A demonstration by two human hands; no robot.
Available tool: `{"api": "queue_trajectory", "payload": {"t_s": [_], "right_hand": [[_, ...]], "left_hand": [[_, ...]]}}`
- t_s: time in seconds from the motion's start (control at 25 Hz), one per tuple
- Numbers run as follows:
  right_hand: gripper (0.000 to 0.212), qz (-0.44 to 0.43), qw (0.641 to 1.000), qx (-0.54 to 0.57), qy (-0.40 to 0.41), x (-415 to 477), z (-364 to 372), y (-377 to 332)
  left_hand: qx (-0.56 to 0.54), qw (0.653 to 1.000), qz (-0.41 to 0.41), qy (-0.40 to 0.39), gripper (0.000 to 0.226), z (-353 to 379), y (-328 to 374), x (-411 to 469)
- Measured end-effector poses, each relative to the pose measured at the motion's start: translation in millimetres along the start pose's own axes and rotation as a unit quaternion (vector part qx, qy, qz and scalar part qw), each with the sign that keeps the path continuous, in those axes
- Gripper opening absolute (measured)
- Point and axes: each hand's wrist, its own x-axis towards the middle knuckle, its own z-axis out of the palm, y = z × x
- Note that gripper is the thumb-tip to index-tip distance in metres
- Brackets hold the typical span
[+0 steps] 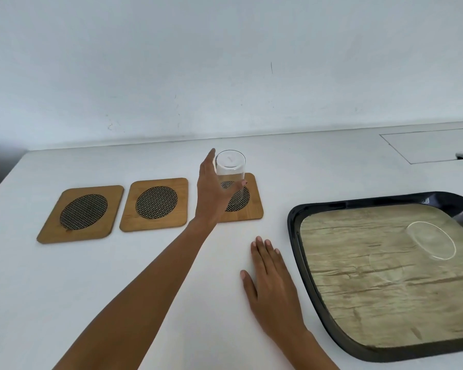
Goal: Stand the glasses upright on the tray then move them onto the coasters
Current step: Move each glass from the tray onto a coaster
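Grasped by the left hand (211, 193), thumb and fingers wrapped round its side, an upright clear glass (230, 172) stands on or just above the right coaster (253, 209); contact is unclear. Left of this coaster lie the middle coaster (155, 204) and far coaster (82, 213), both bare. To its right, the right hand (271, 281) rests flat, holding nothing, beside the black tray (296, 236), which contains what appear to be two more glasses (433, 240).
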Motion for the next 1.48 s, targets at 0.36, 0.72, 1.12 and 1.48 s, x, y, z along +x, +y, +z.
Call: {"api": "queue_trajectory", "payload": {"t_s": [0.36,0.72,1.12,1.48], "right_hand": [[0.034,-0.019,0.991,0.108,0.078,-3.8,-54.6,-18.6],[0.020,0.075,0.968,0.078,0.226,-55.7,-127.8,72.9],[0.047,0.387,0.903,0.038,0.184,-104.9,-127.0,188.1],[0.049,0.357,0.923,-0.014,0.140,-110.9,-121.6,194.4]], "left_hand": [[0.017,0.989,0.117,0.094,0.045,-14.3,46.9,-61.9],[-0.061,0.987,0.120,-0.091,0.038,54.4,109.4,-135.7],[-0.063,0.960,-0.022,-0.272,0.111,175.6,137.0,-183.2],[-0.086,0.965,-0.002,-0.246,0.088,201.2,135.3,-184.1]]}}
